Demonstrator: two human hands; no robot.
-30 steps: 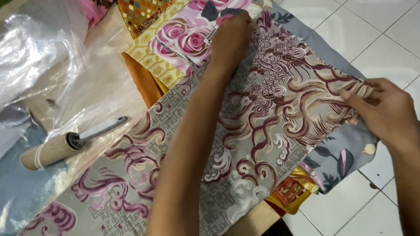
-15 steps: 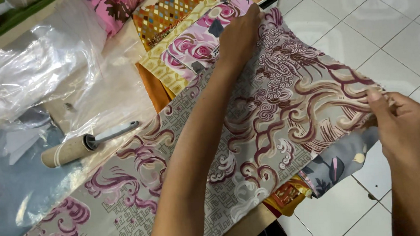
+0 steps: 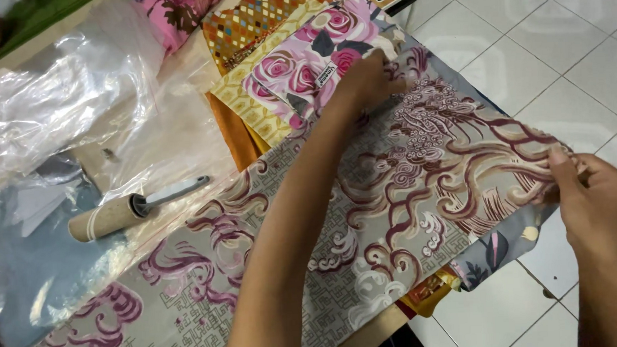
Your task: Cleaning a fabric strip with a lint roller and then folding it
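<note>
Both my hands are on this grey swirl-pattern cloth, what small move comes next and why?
Probably draw the right hand outward to tension the grey patterned cloth. It pinches the near edge, which hangs off the table, while the left hand pins the far edge by the rose-print fabric; ripples show between them.

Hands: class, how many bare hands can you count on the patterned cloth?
2. The left hand presses the far edge of the grey swirl-patterned cloth, beside the rose-print fabric. The right hand pinches the cloth's right edge. None seems hidden.
</note>
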